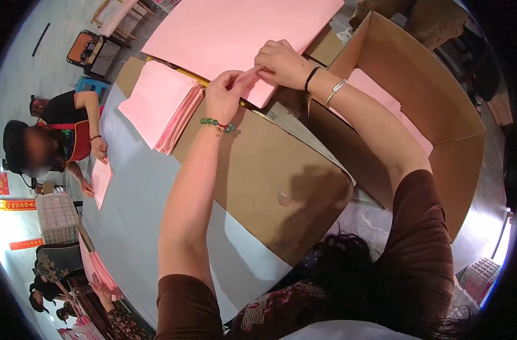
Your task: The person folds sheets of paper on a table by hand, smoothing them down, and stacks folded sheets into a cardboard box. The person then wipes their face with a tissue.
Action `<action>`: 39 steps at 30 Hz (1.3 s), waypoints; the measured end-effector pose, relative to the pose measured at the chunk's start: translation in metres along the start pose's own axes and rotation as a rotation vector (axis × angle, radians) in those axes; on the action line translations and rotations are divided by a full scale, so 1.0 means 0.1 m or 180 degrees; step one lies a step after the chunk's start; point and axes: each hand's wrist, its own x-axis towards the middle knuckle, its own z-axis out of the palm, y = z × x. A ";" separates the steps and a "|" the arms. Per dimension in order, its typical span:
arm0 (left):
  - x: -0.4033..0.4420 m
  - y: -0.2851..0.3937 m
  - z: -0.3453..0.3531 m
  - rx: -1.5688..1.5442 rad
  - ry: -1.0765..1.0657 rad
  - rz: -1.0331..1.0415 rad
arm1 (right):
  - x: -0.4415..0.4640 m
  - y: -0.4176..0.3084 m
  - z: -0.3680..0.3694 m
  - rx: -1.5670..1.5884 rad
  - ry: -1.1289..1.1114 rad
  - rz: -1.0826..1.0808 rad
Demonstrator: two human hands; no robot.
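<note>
My left hand (221, 97) and my right hand (281, 63) are close together at the far side of the table. Between their closed fingers they pinch the edge of a thin pink sheet (247, 79), which looks slightly see-through. Under and beside it lies a small pile of pink sheets (260, 93). A large pink stack (224, 31) spreads out behind my hands. To the left of my left hand sits a stack of folded pink sheets (162, 102), its layered edge facing right. My fingers partly cover the held sheet, and I cannot make out its far end.
An open cardboard box (445, 107) with pink sheets inside stands at my right. Brown cardboard (253, 164) covers part of the pale blue tabletop (151, 187). At the left a co-worker (71, 124) handles a pink sheet (101, 182); another person's hand (102, 292) touches more sheets below.
</note>
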 end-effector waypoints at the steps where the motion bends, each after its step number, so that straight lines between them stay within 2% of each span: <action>1: 0.00 0.02 0.01 -0.0178 -0.0007 0.0029 | 0.00 0.01 0.01 0.0000 0.0003 0.0000; 8: 0.02 -0.07 0.03 -0.0057 0.0129 0.0196 | -0.02 0.01 -0.02 0.0093 -0.0118 0.0020; 18: -0.02 -0.02 0.03 0.0155 0.0223 0.0049 | -0.03 0.03 -0.03 0.0049 -0.0309 0.0140; 26: -0.04 -0.05 0.02 0.0381 0.0358 0.0190 | -0.03 0.11 -0.06 0.0040 -0.0127 0.0141; 28: -0.06 -0.03 0.02 0.0614 0.0278 0.0641 | -0.03 0.17 -0.06 -0.0004 -0.0074 0.0173; 30: -0.10 0.02 0.05 0.0641 0.0242 0.0465 | -0.05 0.23 -0.08 -0.0012 -0.0060 0.0116; 32: -0.11 0.04 0.06 0.0922 0.0294 0.1119 | -0.10 0.30 -0.12 0.0044 0.0013 0.0055; 34: -0.09 0.06 0.05 0.0964 0.0273 0.1139 | -0.11 0.38 -0.15 -0.0171 -0.0088 -0.0054; 36: -0.06 0.09 0.04 0.1654 0.0348 0.1679 | -0.13 0.44 -0.19 -0.0303 -0.0044 -0.0045; 39: -0.05 0.14 0.02 0.1801 0.0415 0.1858 | -0.17 0.55 -0.25 -0.0551 0.0043 -0.0016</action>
